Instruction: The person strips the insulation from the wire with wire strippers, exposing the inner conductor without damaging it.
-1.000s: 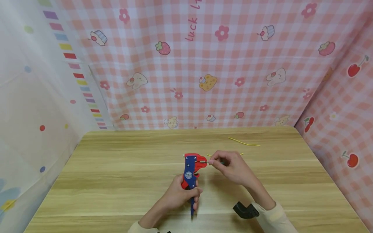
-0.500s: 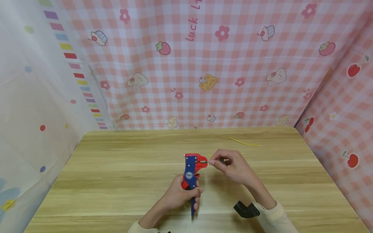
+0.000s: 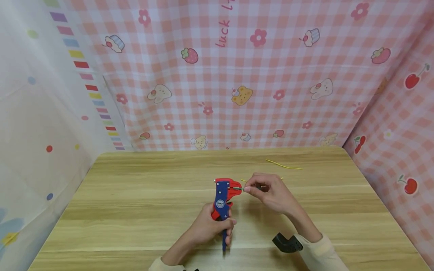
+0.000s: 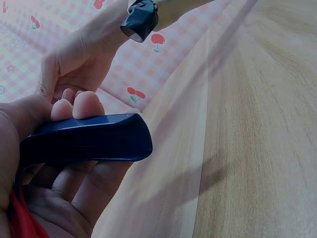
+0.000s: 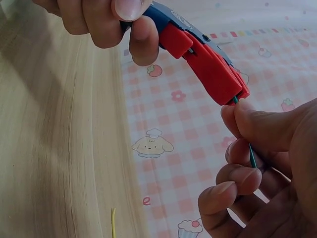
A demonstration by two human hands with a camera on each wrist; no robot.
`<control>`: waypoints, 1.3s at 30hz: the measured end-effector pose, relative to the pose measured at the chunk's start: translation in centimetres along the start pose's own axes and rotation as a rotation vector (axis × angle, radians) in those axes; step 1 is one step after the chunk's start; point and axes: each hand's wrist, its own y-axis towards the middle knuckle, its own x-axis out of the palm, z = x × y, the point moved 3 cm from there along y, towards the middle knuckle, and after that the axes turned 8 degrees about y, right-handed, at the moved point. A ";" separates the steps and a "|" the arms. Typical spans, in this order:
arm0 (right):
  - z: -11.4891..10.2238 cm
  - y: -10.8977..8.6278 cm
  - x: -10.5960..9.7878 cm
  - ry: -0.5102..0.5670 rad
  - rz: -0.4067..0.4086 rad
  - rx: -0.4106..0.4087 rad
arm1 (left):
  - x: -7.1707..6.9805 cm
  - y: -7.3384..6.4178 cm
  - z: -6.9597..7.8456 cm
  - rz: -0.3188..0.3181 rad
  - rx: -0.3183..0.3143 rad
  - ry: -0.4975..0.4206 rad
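Observation:
My left hand grips the blue handle of a red-and-blue wire stripper, held upright over the table with its red nose facing right. Thumb and index finger of my right hand pinch a thin green wire close to that nose. One end of the wire runs into the slot between the red jaws, while the other trails back under the palm. The right hand's remaining fingers are loosely curled in the right wrist view. Inside the tool, the wire's tip is hidden.
A yellow wire lies toward the table's back right. Another yellow wire lies partly hidden behind the right hand. The wooden table meets a pink checked cloth at its back edge. A black wrist mount sits at the right sleeve.
The back of my right hand has risen slightly, its fingertips staying by the wire stripper's nose with the green wire. My left hand and the tool have hardly moved.

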 end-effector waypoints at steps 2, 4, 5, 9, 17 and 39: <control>0.0 0.0 0.0 -0.001 0.000 -0.002 | 0.0 0.0 0.0 -0.002 0.001 0.003; 0.0 0.0 0.0 -0.005 -0.001 -0.002 | 0.0 0.0 0.0 -0.002 0.002 0.004; 0.0 0.0 0.0 -0.007 -0.001 0.001 | 0.0 0.0 0.0 -0.001 0.002 0.006; 0.0 0.0 0.0 -0.014 -0.003 0.015 | 0.0 -0.1 0.0 -0.001 0.004 0.009; 0.3 0.1 0.1 -0.019 -0.008 0.046 | 0.0 0.0 -0.1 0.001 0.009 0.000; -0.1 0.0 0.4 -0.034 0.029 0.009 | 0.6 0.1 -0.4 0.174 0.129 0.016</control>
